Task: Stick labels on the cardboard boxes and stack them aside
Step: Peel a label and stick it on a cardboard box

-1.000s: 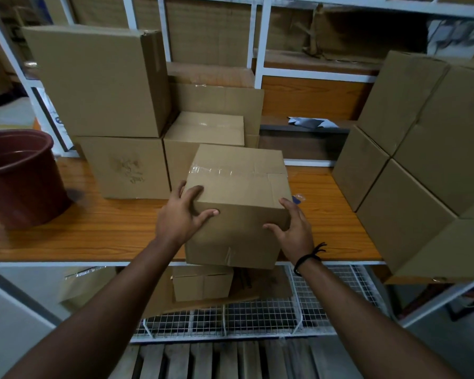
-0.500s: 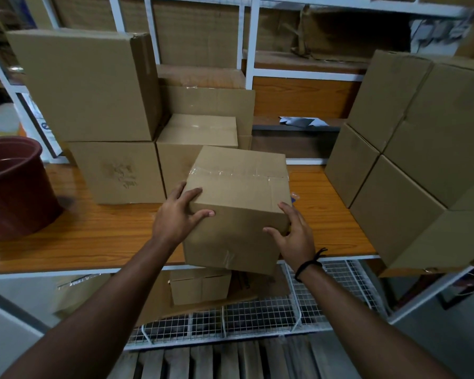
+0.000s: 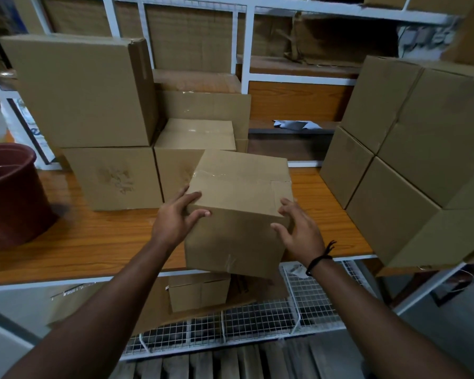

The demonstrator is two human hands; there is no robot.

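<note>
A plain cardboard box [image 3: 241,184] with clear tape across its top sits tilted at the front of the wooden table [image 3: 93,242], its near lower edge hanging past the table's edge. My left hand [image 3: 173,222] grips its near left corner, thumb across the front face. At the near right corner my right hand [image 3: 301,231] holds it with spread fingers. I see no label on the box.
Stacked cardboard boxes [image 3: 80,91] stand behind and to the left. A taller stack [image 3: 422,160] leans in on the right. A dark red bucket [image 3: 8,198] sits at the table's left end. Below the table, a wire shelf [image 3: 257,321] carries a small box [image 3: 197,291].
The box has come slightly toward me and hangs a little further over the table's front edge. Both hands keep the same hold on its near corners.
</note>
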